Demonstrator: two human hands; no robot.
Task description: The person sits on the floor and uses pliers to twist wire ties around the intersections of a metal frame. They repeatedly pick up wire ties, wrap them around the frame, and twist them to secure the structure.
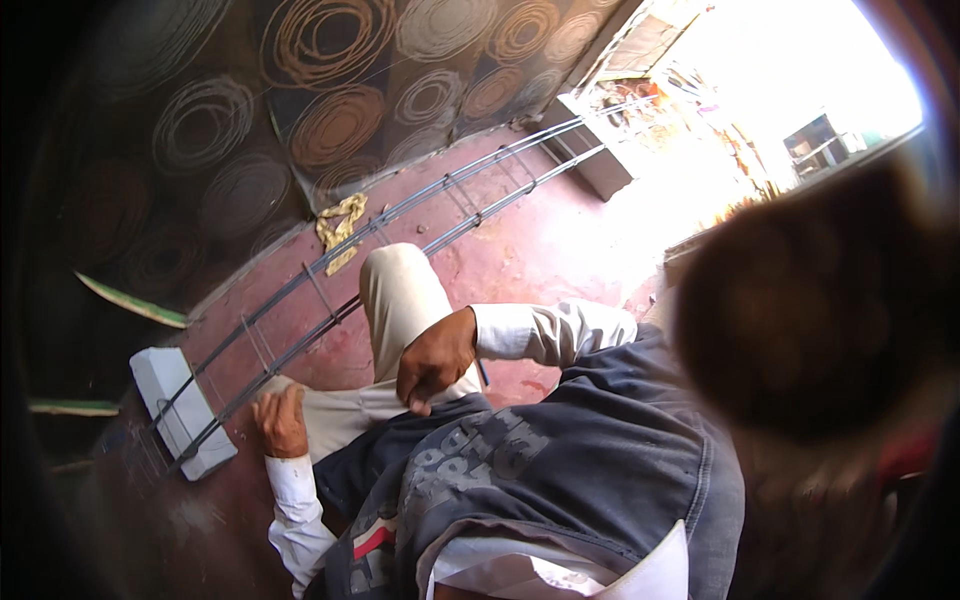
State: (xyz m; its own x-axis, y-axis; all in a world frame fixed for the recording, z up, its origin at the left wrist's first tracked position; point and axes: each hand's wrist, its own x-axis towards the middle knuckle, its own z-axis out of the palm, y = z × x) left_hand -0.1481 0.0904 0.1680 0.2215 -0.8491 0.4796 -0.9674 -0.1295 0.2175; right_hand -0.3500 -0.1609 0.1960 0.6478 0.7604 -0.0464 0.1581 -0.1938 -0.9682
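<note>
A long cage of steel reinforcing bars (333, 318) with thin cross ties slants across the floor, its ends resting on two blocks. My left hand (282, 422) is beside my bent leg, just right of the cage's near end. Its fingers are curled in, and anything inside them is hidden. Over my lap, by the raised knee, my right hand (437, 358) is closed with its back turned up. What it may hold does not show. A short dark blue rod (484, 373) pokes out below the right wrist; whether it is in that hand I cannot tell.
A pale block (190, 415) bears the near end of the cage, a grey block (598, 160) the far end. A yellow patterned cloth (341, 228) lies beside the bars, against a dark covering with ring patterns (330, 125). A large blurred dark shape (800, 310) fills the right.
</note>
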